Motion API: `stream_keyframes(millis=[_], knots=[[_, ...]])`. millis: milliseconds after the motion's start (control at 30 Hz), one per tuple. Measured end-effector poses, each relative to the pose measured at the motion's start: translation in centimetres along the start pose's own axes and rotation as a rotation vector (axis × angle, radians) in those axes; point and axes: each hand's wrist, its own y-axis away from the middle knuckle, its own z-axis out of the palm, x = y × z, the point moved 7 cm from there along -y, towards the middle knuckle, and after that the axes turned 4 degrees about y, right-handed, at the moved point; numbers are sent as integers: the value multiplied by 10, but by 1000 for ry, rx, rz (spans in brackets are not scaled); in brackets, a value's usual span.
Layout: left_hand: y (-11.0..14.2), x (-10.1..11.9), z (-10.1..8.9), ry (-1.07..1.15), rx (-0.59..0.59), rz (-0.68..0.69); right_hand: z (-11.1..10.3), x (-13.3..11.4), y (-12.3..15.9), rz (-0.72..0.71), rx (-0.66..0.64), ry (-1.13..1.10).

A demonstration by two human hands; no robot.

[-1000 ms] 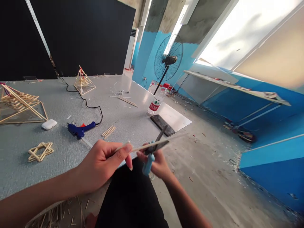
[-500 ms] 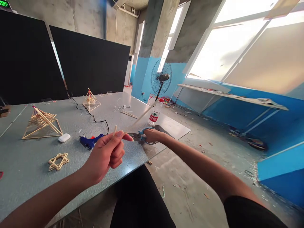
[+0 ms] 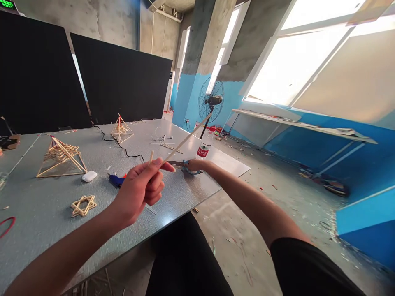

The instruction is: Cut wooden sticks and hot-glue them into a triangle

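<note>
My left hand (image 3: 143,191) is closed in a pinch on a long thin wooden stick (image 3: 187,142), which slants up to the right. A short stick piece (image 3: 151,156) also pokes up between its thumb and fingers. My right hand (image 3: 197,165) is closed round the blue handles of a pair of scissors (image 3: 187,167), low over the table. Their blades point left, toward my left fingertips and below the long stick. Partly hidden behind my left hand lies a blue glue gun (image 3: 116,181).
On the grey table (image 3: 123,242) stand two stick pyramids (image 3: 61,158), a stick star (image 3: 83,205), a white earbud case (image 3: 89,176) and a bottle with a red label (image 3: 203,151). Loose sticks (image 3: 173,148) lie further back. A fan (image 3: 211,100) stands beyond the table.
The long stick now shows more clearly, rising higher to the right. The scissors sit flatter beside the bottle in my right hand. The view has shifted slightly left.
</note>
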Motion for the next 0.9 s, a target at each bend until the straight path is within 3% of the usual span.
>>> stream_keyframes(millis=[100, 267, 467, 667, 833, 900], knots=[[0, 1, -1, -8, 0, 4, 15, 7, 2, 75, -62, 13], [-1, 1, -3, -33, 1, 3, 31, 12, 14, 215, -28, 23], [-5, 1, -6, -50, 14, 18, 30, 4, 15, 232, 16, -93], [-21, -11, -25, -164, 53, -3, -5, -22, 4, 40, 154, -439], [-47, -32, -59, -156, 167, -43, -53, -77, 12, -255, 387, -947], [-56, -44, -73, -176, 196, -58, -61, -102, 17, -362, 405, -1172]])
